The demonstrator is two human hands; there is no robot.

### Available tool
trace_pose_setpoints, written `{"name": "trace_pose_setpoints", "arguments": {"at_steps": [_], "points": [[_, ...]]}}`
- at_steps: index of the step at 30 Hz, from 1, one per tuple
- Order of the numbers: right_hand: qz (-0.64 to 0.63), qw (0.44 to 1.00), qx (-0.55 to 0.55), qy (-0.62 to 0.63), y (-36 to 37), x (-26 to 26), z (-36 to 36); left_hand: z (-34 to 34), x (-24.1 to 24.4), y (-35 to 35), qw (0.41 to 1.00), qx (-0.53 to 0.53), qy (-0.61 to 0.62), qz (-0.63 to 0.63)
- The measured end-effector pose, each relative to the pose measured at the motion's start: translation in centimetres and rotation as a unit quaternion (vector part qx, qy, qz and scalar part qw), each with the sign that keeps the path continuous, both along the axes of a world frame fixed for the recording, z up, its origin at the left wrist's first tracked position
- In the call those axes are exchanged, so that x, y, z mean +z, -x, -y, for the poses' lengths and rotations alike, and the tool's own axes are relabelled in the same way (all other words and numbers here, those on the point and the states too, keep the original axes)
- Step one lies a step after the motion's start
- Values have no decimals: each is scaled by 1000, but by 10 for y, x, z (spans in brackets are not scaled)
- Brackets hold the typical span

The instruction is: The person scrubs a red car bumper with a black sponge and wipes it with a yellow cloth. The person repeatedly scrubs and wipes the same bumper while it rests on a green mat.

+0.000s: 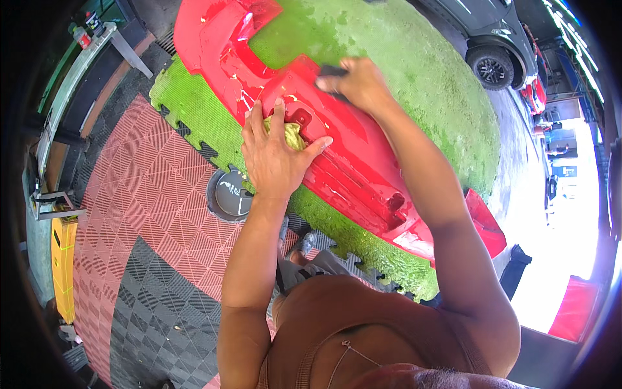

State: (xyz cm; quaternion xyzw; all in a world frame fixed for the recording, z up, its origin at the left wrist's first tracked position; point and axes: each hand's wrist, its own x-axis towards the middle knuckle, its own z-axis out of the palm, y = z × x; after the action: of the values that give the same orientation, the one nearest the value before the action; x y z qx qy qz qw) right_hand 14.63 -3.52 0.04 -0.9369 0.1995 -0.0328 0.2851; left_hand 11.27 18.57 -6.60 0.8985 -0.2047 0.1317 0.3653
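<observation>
A glossy, wet red car bumper cover (pixel 359 141) lies across a green textured mat in front of me. My left hand (pixel 274 150) presses on its near part with fingers spread, over a crumpled yellow-green cloth (pixel 293 136) that shows between thumb and fingers. Farther right, my right hand (pixel 359 82) grips a dark block (pixel 332 72) at the bumper's far edge. The hand and block are blurred, and the block's underside is hidden.
A dark bucket (pixel 229 194) stands beside my feet on red and grey floor tiles (pixel 165 170). Green matting (pixel 413 63) extends beyond the bumper. A grey vehicle (pixel 461 24) is at the upper right; a bench (pixel 77 68) with bottles stands at the left, near a yellow case (pixel 63 272).
</observation>
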Motion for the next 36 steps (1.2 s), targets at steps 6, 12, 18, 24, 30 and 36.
{"name": "trace_pose_setpoints", "arguments": {"at_steps": [6,12,18,24,30,36], "points": [[18,1000,-1,3,-25,-2,-15,-2,0,4,1000,1,-1,-13],[-17,1000,12,12,24,2,0,-1,-2,1,1000,5,6,-4],[42,998,-13,34,-16,-6,-13,0,1,1,1000,-3,-2,-6],[-58,997,-3,54,85,20,-15,-2,-3,4,1000,19,-16,-16],[59,993,-60,86,36,5,-30,4,-1,3,1000,7,-7,-19],[-88,994,-53,39,107,23,-21,-2,1,6,999,18,-16,-39]]}}
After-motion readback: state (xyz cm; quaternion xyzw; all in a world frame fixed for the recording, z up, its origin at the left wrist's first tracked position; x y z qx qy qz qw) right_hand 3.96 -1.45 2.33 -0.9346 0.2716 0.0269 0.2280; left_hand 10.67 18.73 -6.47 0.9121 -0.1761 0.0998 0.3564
